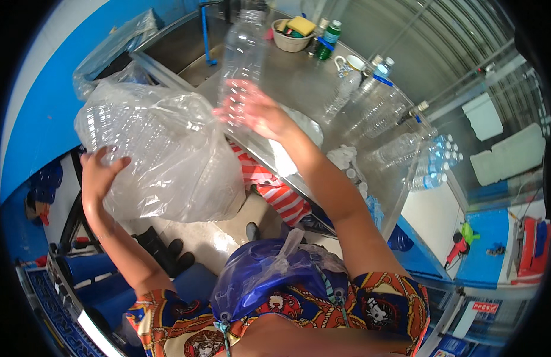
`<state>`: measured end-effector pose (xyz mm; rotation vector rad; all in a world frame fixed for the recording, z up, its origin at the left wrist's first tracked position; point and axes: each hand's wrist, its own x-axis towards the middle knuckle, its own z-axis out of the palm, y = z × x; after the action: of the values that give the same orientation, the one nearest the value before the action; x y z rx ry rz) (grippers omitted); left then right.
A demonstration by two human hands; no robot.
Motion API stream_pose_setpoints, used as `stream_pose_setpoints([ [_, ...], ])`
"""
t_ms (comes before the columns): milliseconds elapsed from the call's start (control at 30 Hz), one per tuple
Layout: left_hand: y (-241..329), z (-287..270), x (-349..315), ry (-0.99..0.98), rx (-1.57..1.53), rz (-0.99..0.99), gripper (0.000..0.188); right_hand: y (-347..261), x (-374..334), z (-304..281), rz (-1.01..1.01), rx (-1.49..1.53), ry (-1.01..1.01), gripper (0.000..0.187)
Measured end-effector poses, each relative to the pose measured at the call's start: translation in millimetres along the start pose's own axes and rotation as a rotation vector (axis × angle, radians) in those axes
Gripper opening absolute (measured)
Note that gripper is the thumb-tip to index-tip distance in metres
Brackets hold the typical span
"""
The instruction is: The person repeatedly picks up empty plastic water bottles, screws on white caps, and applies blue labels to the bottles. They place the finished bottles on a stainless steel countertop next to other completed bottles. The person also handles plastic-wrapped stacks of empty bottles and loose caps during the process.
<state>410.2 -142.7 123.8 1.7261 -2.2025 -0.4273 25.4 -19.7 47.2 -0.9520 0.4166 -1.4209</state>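
A clear, empty plastic bottle (244, 55) stands upright in my right hand (251, 110), its fingers wrapped around the lower part. To the left is a big see-through plastic bag (180, 149), bulging with several clear ribbed bottles (121, 128). My left hand (100, 169) is at the bag's left side, thumb and fingers spread apart. Whether its fingertips press on the plastic I cannot tell. The held bottle is above the bag's right edge, over the steel counter (275, 77).
On the counter are a basket (290, 43) with a yellow sponge (301, 25), a green bottle (329, 38), a patterned cup (350, 64) and clear bottles lying down (382, 116). Small water bottles (433, 160) cluster at its right end. Red-striped cloth (281, 199) hangs below its edge.
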Motion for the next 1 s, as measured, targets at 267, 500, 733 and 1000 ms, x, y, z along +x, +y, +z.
stream_pose_setpoints([
  [267, 193.5, 129.2, -45.2, 0.267, -0.319, 0.499, 0.07, -72.5, -219.2, -112.0, -0.096, -1.345, 1.283, 0.077],
  [500, 314.6, 282.0, 47.5, -0.162, 0.085, 0.115, 0.078, -53.2, -243.3, -243.2, 0.087, -1.694, 1.678, 0.082],
  [733, 302.3, 309.8, 72.4, -0.268, 0.247, 0.025, 0.095, -30.2, -294.1, -133.1, -0.161, -1.885, 1.146, 0.038],
  [1000, 441.8, 365.0, 8.4, -0.281, -0.63, 0.768, 0.096, -20.4, -317.9, -92.1, 0.388, -1.753, 1.039, 0.016],
])
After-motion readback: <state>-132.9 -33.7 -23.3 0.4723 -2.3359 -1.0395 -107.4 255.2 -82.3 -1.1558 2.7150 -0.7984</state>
